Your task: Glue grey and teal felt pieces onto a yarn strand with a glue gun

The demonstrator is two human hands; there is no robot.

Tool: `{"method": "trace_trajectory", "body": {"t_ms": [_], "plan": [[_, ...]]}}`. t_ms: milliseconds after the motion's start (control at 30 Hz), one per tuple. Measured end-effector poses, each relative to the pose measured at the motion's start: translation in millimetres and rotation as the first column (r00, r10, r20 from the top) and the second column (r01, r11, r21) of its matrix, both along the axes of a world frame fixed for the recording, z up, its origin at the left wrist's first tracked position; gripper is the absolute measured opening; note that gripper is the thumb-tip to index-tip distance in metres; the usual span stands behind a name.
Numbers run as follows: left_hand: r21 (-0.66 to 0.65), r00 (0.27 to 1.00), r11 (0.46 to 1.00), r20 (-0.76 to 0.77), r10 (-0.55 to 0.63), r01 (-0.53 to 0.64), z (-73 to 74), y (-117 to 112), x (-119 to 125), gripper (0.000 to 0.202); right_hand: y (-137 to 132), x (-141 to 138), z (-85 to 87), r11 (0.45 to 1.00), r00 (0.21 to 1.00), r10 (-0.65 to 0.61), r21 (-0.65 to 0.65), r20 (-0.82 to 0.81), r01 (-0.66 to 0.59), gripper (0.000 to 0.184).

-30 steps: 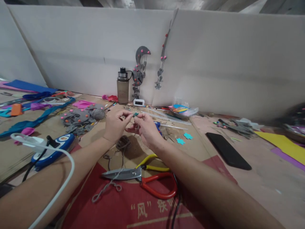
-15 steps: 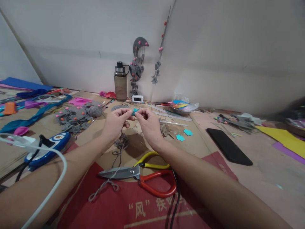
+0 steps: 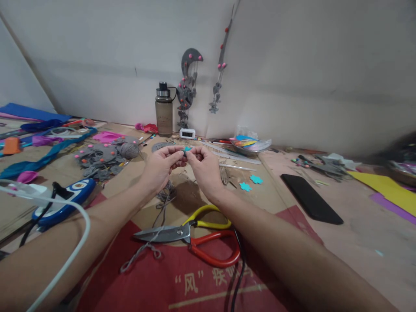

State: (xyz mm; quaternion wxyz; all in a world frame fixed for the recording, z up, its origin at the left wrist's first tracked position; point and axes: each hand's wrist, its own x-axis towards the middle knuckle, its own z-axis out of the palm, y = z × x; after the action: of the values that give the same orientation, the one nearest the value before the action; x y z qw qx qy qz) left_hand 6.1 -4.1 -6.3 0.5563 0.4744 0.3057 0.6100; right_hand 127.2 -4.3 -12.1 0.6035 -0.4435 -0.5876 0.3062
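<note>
My left hand (image 3: pixel 165 166) and my right hand (image 3: pixel 204 170) meet over the middle of the table, thumbs and forefingers pinching one small teal felt flower (image 3: pixel 187 149) between them. Most of the flower is covered by the fingertips. Two flat turquoise flower cutouts lie right of my right hand, the nearer cutout (image 3: pixel 245 186) and the farther cutout (image 3: pixel 256 179). Below my left hand rests grey yarn (image 3: pixel 166 193), its loose strand trailing across the blades of large scissors (image 3: pixel 212 249) with one red and one yellow handle.
A bottle (image 3: pixel 164 113), a small white digital clock (image 3: pixel 187 133) and grey felt hangings (image 3: pixel 186 89) stand or hang at the wall. Grey felt pieces (image 3: pixel 100 157) and a blue device (image 3: pixel 65 203) are left. A black phone (image 3: pixel 310 198) lies right. A white cable (image 3: pixel 78 255) crosses my left forearm.
My fingers have shifted slightly around the teal flower, and less of its surface shows at the thumbs. Both hands stay together in nearly the same place.
</note>
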Motion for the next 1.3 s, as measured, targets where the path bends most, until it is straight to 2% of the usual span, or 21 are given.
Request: {"method": "trace_trajectory", "body": {"t_ms": [200, 433, 867, 1300], "plan": [[-0.017, 0.999, 0.999, -0.01, 0.036, -0.036, -1.2, 0.0, 0.4, 0.018, -1.4, 0.0, 0.6, 1.0, 0.998, -0.027, -0.006, 0.058, 0.028, 0.017], [-0.043, 0.998, 0.997, -0.029, 0.063, -0.064, -1.1, 0.8, -0.7, 0.017, 1.7, 1.5, -6.4, 0.998, 0.997, 0.022, 0.056, 0.077, -0.026, 0.019], [-0.056, 0.998, 0.997, -0.038, 0.056, -0.058, 1.1, -0.9, 1.1, 0.018, 0.8, 6.4, -2.4, 0.992, 0.973, -0.055, 0.12, 0.225, 0.028, 0.027], [0.005, 0.992, 0.997, -0.097, 0.082, -0.082, 0.4, -0.9, 0.6, 0.015, -0.9, 3.8, -1.5, 0.996, 0.972, -0.033, 0.089, 0.234, 0.013, 0.023]]}}
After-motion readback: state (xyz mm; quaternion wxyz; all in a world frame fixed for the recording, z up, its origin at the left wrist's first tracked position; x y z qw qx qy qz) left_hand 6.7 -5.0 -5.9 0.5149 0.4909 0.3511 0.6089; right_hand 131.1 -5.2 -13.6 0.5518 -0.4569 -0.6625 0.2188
